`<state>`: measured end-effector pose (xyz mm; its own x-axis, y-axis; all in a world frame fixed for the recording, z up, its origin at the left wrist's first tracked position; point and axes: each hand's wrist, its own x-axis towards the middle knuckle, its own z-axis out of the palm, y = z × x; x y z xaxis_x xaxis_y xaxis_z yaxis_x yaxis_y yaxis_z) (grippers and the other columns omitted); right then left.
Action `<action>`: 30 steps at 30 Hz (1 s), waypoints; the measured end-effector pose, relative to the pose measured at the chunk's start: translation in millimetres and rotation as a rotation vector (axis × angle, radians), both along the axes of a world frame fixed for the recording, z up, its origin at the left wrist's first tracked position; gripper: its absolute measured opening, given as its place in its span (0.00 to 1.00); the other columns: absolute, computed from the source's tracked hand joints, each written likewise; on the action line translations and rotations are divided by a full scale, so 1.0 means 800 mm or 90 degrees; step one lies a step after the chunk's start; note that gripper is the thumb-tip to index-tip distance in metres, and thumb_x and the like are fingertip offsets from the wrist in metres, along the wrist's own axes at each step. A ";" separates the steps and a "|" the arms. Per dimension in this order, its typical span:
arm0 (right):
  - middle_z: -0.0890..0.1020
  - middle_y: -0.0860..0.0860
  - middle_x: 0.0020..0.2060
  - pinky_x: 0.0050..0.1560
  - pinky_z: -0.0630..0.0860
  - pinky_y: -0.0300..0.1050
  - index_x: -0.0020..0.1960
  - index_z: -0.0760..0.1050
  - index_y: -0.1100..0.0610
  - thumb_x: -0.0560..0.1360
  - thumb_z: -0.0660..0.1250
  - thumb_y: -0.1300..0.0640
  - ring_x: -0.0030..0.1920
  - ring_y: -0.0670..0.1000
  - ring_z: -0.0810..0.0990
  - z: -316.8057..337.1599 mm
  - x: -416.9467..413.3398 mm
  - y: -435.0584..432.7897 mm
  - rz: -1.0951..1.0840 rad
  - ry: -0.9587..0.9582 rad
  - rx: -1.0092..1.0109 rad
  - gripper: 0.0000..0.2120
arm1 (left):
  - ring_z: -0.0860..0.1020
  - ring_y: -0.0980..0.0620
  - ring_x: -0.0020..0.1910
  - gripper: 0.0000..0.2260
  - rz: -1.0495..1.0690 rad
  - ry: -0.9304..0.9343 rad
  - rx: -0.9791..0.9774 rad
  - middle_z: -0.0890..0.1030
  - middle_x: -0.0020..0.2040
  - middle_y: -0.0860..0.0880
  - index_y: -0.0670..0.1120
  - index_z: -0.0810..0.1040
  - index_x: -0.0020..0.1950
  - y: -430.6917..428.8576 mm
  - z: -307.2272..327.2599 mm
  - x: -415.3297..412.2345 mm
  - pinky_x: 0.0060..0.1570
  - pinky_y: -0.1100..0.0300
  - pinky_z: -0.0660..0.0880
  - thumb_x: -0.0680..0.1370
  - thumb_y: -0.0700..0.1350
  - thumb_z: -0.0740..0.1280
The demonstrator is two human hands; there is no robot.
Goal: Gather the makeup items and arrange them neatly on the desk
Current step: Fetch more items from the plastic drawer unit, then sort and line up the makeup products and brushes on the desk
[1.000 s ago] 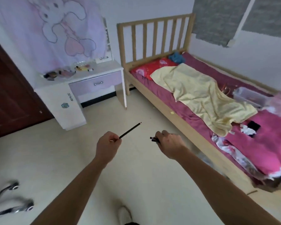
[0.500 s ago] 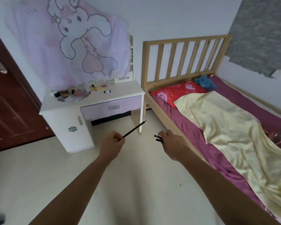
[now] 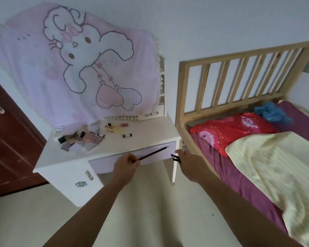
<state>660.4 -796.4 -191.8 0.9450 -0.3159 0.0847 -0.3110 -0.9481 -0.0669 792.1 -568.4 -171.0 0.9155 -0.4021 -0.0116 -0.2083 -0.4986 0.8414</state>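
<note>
My left hand (image 3: 126, 164) pinches a thin black makeup pencil (image 3: 153, 153) that points up and to the right, in front of the desk's lilac drawer. My right hand (image 3: 190, 162) grips two short dark pencils (image 3: 175, 157) whose ends stick out to the left. The white desk (image 3: 143, 138) stands just ahead. On its left part lies a heap of palettes and compacts (image 3: 80, 139). Small bottles and tubes (image 3: 114, 127) lie near the back, and a small black-and-white tube (image 3: 127, 135) lies apart toward the middle.
A pink bunny cloth (image 3: 82, 68) hangs over the mirror behind the desk. A wooden bed (image 3: 239, 72) with a red pillow (image 3: 230, 129) and yellow blanket (image 3: 278, 166) fills the right. A dark brown door (image 3: 9, 136) is at left. Pale floor lies below.
The view has closed in on the desk, which is now larger and nearer. Both hands, still holding the pencils, now sit right in front of the drawer.
</note>
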 end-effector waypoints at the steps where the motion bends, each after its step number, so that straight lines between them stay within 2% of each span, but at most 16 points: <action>1: 0.77 0.53 0.57 0.42 0.78 0.51 0.75 0.62 0.53 0.83 0.56 0.51 0.48 0.58 0.83 0.005 0.034 -0.017 0.007 -0.005 -0.005 0.21 | 0.76 0.57 0.37 0.06 0.006 -0.004 0.008 0.81 0.39 0.52 0.47 0.78 0.43 -0.013 0.003 0.028 0.38 0.62 0.70 0.73 0.42 0.74; 3: 0.77 0.54 0.58 0.44 0.77 0.51 0.78 0.56 0.53 0.83 0.54 0.51 0.49 0.58 0.82 0.019 0.093 -0.038 0.028 0.004 -0.001 0.24 | 0.76 0.57 0.39 0.06 0.014 -0.006 0.019 0.81 0.39 0.52 0.47 0.77 0.43 -0.031 0.008 0.073 0.38 0.65 0.69 0.73 0.42 0.74; 6: 0.75 0.54 0.60 0.43 0.72 0.50 0.80 0.49 0.51 0.83 0.54 0.52 0.49 0.59 0.81 0.018 0.180 -0.047 0.088 0.058 0.039 0.27 | 0.77 0.56 0.40 0.07 0.040 0.016 0.013 0.81 0.40 0.52 0.49 0.77 0.41 -0.043 -0.003 0.139 0.39 0.65 0.70 0.74 0.41 0.74; 10: 0.75 0.54 0.61 0.44 0.73 0.50 0.81 0.45 0.50 0.84 0.53 0.53 0.48 0.59 0.81 -0.013 0.282 -0.051 0.141 0.122 0.021 0.29 | 0.79 0.55 0.41 0.08 0.038 0.061 -0.001 0.82 0.40 0.51 0.49 0.77 0.40 -0.054 -0.034 0.229 0.43 0.64 0.72 0.73 0.41 0.74; 13: 0.75 0.54 0.63 0.46 0.74 0.50 0.80 0.49 0.50 0.84 0.53 0.51 0.50 0.59 0.82 -0.040 0.352 -0.054 0.128 0.140 0.041 0.27 | 0.79 0.54 0.40 0.07 0.014 0.091 0.015 0.82 0.39 0.51 0.48 0.77 0.41 -0.058 -0.062 0.304 0.44 0.62 0.73 0.73 0.41 0.75; 16: 0.78 0.54 0.60 0.48 0.76 0.51 0.78 0.55 0.51 0.83 0.54 0.49 0.50 0.58 0.82 -0.065 0.437 -0.058 0.128 0.152 0.047 0.24 | 0.77 0.56 0.39 0.08 -0.009 0.095 0.040 0.80 0.39 0.53 0.50 0.76 0.42 -0.059 -0.094 0.398 0.42 0.63 0.71 0.74 0.42 0.74; 20: 0.79 0.52 0.53 0.46 0.76 0.50 0.65 0.67 0.53 0.84 0.54 0.47 0.47 0.56 0.82 -0.094 0.540 -0.052 0.083 0.197 0.076 0.15 | 0.81 0.55 0.45 0.07 -0.080 0.153 0.095 0.83 0.45 0.53 0.53 0.78 0.49 -0.046 -0.135 0.512 0.50 0.57 0.77 0.75 0.43 0.73; 23: 0.79 0.52 0.52 0.45 0.75 0.48 0.61 0.70 0.54 0.83 0.54 0.48 0.47 0.55 0.81 -0.109 0.608 -0.039 0.056 0.248 0.090 0.13 | 0.82 0.54 0.49 0.06 -0.136 0.180 0.141 0.84 0.48 0.53 0.54 0.80 0.49 -0.032 -0.162 0.581 0.56 0.55 0.77 0.75 0.44 0.72; 26: 0.79 0.52 0.52 0.46 0.76 0.49 0.61 0.70 0.55 0.83 0.55 0.49 0.49 0.56 0.81 -0.123 0.665 -0.022 0.042 0.272 0.125 0.12 | 0.80 0.55 0.49 0.05 -0.204 0.162 0.212 0.84 0.50 0.53 0.51 0.83 0.52 -0.023 -0.184 0.637 0.55 0.57 0.76 0.77 0.45 0.71; 30: 0.79 0.53 0.52 0.47 0.77 0.51 0.61 0.71 0.56 0.83 0.55 0.49 0.49 0.57 0.81 -0.147 0.706 -0.001 0.033 0.316 0.165 0.14 | 0.79 0.51 0.52 0.09 -0.262 0.098 0.340 0.83 0.53 0.53 0.56 0.80 0.57 -0.014 -0.211 0.666 0.51 0.57 0.75 0.78 0.49 0.65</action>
<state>1225.3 -797.4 -309.8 0.8667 -0.2189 -0.4482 -0.3175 -0.9351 -0.1573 1325.2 -579.9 -339.7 0.6613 -0.6194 -0.4232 -0.3671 -0.7592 0.5375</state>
